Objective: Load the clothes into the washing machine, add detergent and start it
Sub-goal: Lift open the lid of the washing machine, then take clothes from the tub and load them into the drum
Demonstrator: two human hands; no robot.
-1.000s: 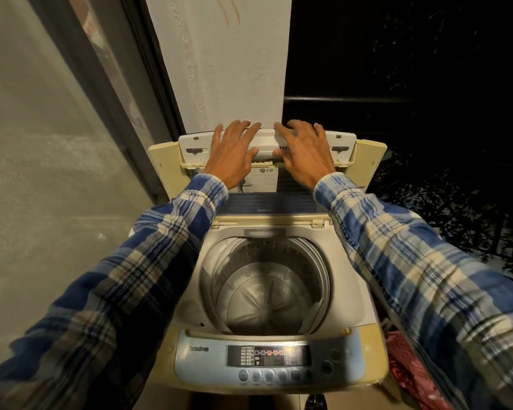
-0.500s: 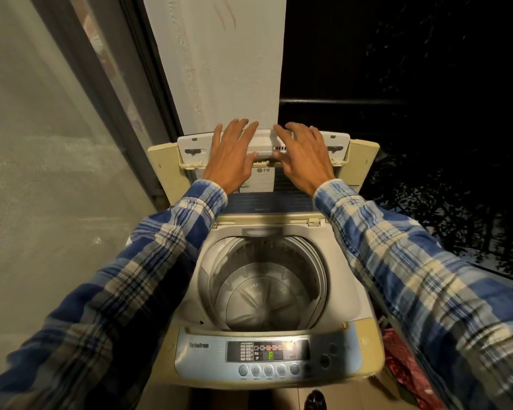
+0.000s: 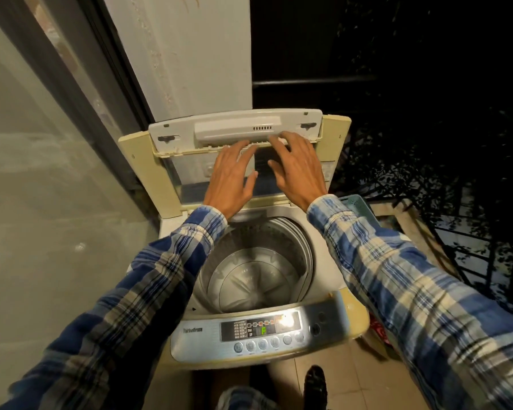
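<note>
Fingers straight and fanned out on both hands, clamped round nothing. Left hand and right hand side by side in the upper middle of the frame, tips up at the lower edge of the top section of the folded lid. Right tips seemingly touching that edge, left tips just at it (can't swear to contact there). Lid standing upright at the back, in front of the white pillar.

Handling-wise: hard plastic with a see-through panel lower down, stiff, hinged and folding in the middle. Probably light-ish, but floppy at the fold and keen to drop if nudged forward. Best held by the long moulded grip bar on the top section, right by the fingertips, not by the clear panel.

Further out: washing machine filling the centre, drum wide open below the hands and bare, no clothes in there. Control panel at the lower middle lit up, green character glowing. Teal basket poking out past the right sleeve, something red at the lower right, possibly laundry, too hidden to call. No detergent anywhere in sight. Loading not begun, by the look of it.
</note>
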